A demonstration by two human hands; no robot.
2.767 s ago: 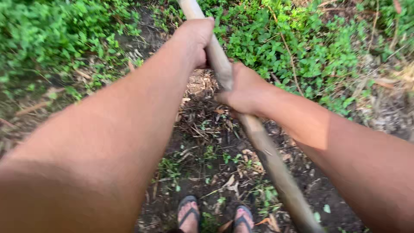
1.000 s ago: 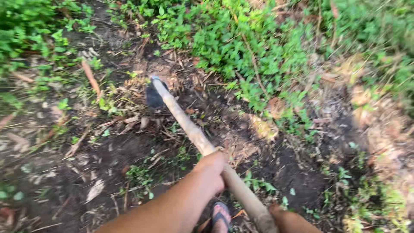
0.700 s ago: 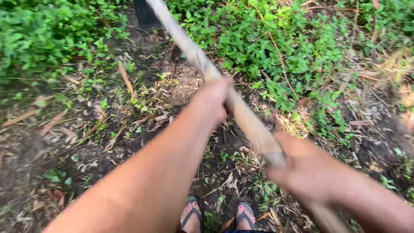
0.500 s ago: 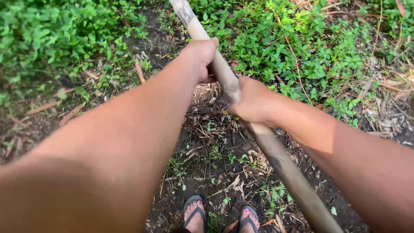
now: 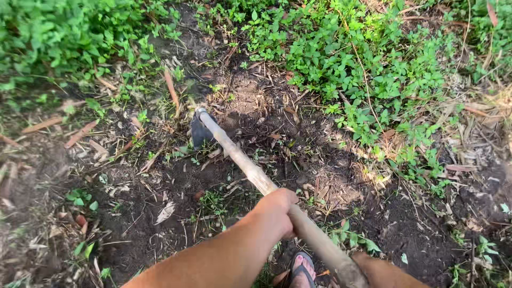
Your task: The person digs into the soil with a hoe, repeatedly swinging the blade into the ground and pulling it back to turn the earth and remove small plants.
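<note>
the left hand (image 5: 274, 210) is clenched around the wooden handle (image 5: 250, 173) of a hoe, about midway along it, and the right hand (image 5: 381, 272) grips the same handle lower down at the bottom edge of the view, partly cut off. the dark metal blade (image 5: 200, 130) sits down in the soil (image 5: 160, 186) at the far end of the handle, among dry leaves and twigs. to work this well, i judge both grips should stay firm and the blade be drawn flat through the loose top layer, kept well apart from the sandalled foot (image 5: 303, 269) just beneath the handle. bare dark ground lies to the left and right of the blade, giving room; the green weeds (image 5: 362, 69) crowd the far and right edge, with a denser patch at upper left.
</note>
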